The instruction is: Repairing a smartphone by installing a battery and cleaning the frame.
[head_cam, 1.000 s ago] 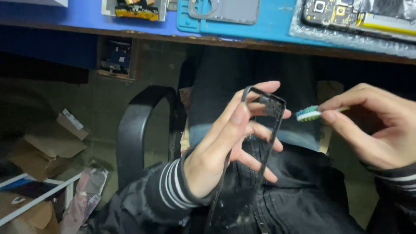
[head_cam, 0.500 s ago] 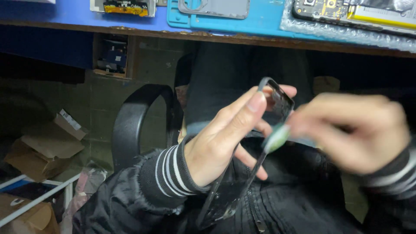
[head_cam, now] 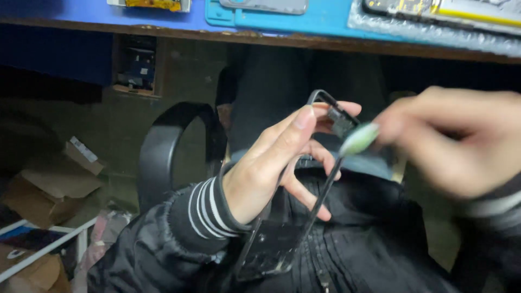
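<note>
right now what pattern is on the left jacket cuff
Black with white stripes on the jacket cuff, clearest in the head view.

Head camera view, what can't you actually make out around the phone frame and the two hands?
- Right hand: motion-blurred; its grip cannot be read.
- Brush head: a pale green smear; bristles and handle unclear, contact with the phone frame uncertain.
- Frame's middle: hidden behind the left hand.
- Frame's lower end: dim against the black jacket.
- Phone parts on the blue mat: cut off by the top edge.
</note>
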